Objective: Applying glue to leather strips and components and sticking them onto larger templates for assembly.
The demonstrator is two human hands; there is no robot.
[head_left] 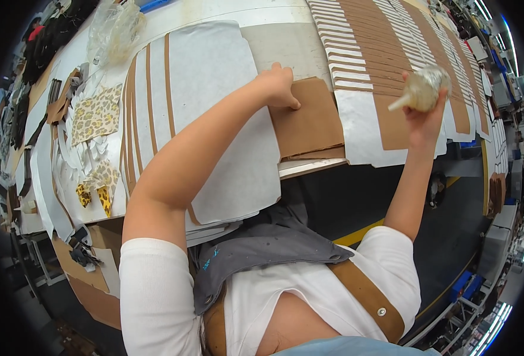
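My right hand (423,121) is raised over the right side of the table, its fingers wrapped round a squeeze bottle (425,89). The bottle is cloudy and yellowish, and its narrow nozzle points down to the left. At the far left corner of a small stack of brown sheets (309,121) is my left hand (278,86). Its thumb lies on the top sheet, while the other fingers are bent and partly hidden. Left of this stack, under my left forearm, lies a pile of large pale grey panels (226,136), fanned out with brown strips showing between them.
Rows of overlapping white-edged brown panels (386,118) cover the table's right side. Leopard-print scraps (97,114) and offcuts lie at the left, near a crumpled clear plastic bag (116,29). A cardboard box (86,261) stands below the table's left front edge.
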